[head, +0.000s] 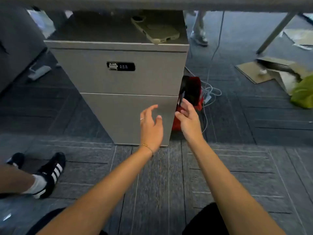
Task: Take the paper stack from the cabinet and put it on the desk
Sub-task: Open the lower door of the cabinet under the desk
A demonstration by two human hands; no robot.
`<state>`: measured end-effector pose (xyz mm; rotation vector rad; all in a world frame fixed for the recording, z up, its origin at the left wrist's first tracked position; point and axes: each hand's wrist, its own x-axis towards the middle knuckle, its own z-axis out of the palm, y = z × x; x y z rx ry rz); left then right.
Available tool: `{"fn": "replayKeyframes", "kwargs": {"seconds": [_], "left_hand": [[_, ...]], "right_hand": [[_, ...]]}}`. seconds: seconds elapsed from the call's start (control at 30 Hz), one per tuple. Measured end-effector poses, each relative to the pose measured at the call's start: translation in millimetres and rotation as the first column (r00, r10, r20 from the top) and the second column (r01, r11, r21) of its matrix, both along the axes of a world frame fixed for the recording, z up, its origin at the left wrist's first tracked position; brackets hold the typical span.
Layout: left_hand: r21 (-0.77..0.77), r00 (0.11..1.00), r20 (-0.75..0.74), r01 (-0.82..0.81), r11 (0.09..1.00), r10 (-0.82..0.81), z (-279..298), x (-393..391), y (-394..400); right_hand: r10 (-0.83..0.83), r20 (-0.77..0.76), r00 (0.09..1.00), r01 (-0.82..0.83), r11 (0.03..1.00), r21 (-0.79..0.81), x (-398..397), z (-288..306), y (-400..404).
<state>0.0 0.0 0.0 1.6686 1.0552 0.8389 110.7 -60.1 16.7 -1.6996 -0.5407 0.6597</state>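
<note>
A grey drawer cabinet (118,78) stands under the desk, whose underside edge (152,4) runs along the top of the view. Both drawers are shut; the upper one carries a combination lock (120,66). No paper stack shows anywhere. My left hand (150,126) hovers open in front of the lower drawer's right part, fingers spread. My right hand (188,119) is open by the cabinet's lower right corner, empty. A phone in a pale case (155,29) lies on the cabinet top.
A red and black bag (194,92) sits right of the cabinet with white cables (210,92) behind it. Flattened cardboard (264,70) and a green bag (303,94) lie at right. Another person's foot in a striped black shoe (49,175) is at left, and a dark chair (18,44) stands at far left.
</note>
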Motion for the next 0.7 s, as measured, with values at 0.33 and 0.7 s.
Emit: {"fn": "replayKeyframes", "kwargs": {"seconds": [0.33, 0.7], "left_hand": [[0.086, 0.995, -0.096, 0.012, 0.996, -0.004, -11, -8, -5], [0.150, 0.993, -0.114, 0.061, 0.987, -0.044, -14, -43, -72]], "right_hand": [[0.111, -0.012, 0.994, -0.110, 0.992, 0.062, -3, 0, 17], [0.345, 0.442, 0.828, -0.238, 0.930, -0.279, -23, 12, -51]]}}
